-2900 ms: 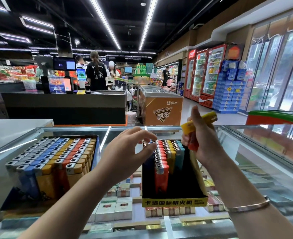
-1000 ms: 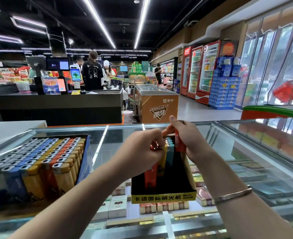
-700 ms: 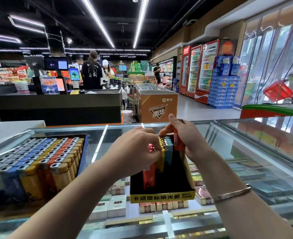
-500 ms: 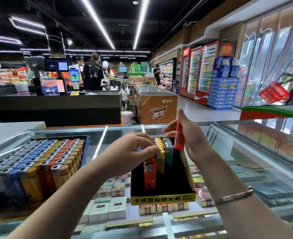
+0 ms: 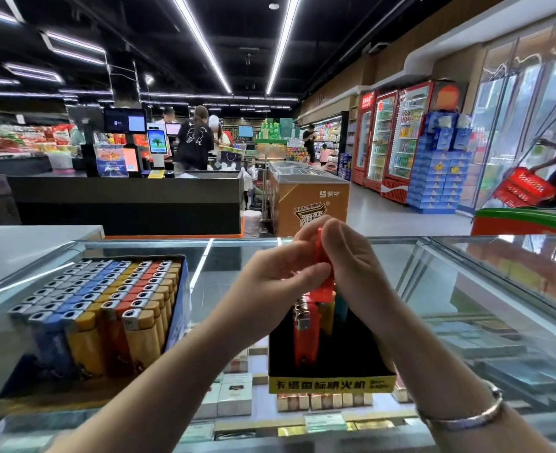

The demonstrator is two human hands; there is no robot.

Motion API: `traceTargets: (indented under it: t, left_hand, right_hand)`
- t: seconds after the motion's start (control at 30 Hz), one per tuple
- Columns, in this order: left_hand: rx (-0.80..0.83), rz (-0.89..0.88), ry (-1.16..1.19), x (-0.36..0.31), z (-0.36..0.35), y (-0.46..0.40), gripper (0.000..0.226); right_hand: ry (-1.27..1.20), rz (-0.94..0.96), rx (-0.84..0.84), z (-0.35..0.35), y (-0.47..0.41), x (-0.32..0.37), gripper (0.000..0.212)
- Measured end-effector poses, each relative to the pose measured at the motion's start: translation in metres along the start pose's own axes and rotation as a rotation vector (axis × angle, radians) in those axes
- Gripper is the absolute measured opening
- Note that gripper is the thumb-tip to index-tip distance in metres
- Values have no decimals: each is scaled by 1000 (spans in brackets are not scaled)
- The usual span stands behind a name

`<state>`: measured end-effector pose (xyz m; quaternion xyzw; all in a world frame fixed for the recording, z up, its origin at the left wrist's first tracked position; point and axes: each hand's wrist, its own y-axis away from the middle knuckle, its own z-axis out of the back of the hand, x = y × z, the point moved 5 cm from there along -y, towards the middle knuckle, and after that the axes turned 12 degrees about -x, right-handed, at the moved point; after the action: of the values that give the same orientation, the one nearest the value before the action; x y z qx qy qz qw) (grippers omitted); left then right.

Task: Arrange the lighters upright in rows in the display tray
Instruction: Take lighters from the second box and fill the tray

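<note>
A black display tray [image 5: 332, 384] with a yellow front strip stands on the glass counter, partly filled with upright lighters [image 5: 306, 335] in red, yellow and teal. Above its back rows both hands meet around one red lighter [image 5: 323, 256]. My right hand [image 5: 351, 266] grips it from the right, my left hand [image 5: 276, 282] pinches it from the left. The hands hide most of the lighter and the back rows.
A second tray [image 5: 181, 289], full of grey, blue, yellow and orange lighters, sits on the counter's left. Cigarette packs lie under the glass top [image 5: 433, 276]. Beyond are a checkout desk [image 5: 129, 204], a chest freezer [image 5: 309, 197] and people.
My right hand lifted the red lighter from beside the tray's back rows. My left hand left the lighters in the tray and rose to take hold of the red lighter too.
</note>
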<state>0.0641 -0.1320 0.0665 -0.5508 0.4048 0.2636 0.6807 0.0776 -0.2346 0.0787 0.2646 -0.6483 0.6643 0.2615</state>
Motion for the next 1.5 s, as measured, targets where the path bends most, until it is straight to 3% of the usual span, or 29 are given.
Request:
traceTargets:
  t: [0.1,0.23,0.37,0.53,0.7,0.83,1.03,1.13,1.33,1.5]
  left_hand:
    - [-52,38,158,-3,4,-2,16]
    - [-51,80,190,-5,13,-4,23]
    - [32,109,202,-9,18,-4,41]
    - [132,39,42,-17,15,1,16]
    - [115,-191,-324,-21,14,5,20]
    - [85,-461,-632,-25,6,13,33]
    - [-13,-436,-591,-22,5,16,35]
    - [-61,-524,-679,-21,2,19,38]
    - [-49,-644,-758,-15,-3,32,37]
    - [-62,-644,-736,-11,7,37,32]
  right_hand:
    - [66,30,-39,-2,0,0,66]
    - [140,20,-165,15,-6,-7,62]
    - [285,-189,-304,42,-10,-28,61]
    - [455,-374,-180,45,-9,-47,61]
    - [624,-347,-82,42,-7,-54,59]
    - [732,-269,-47,41,-7,-53,40]
    - [747,-250,-67,42,-7,-53,34]
    - [735,-248,-68,41,-7,-53,31]
    - [729,-262,-53,39,-7,-51,32]
    - [717,-291,-46,38,-7,-51,31]
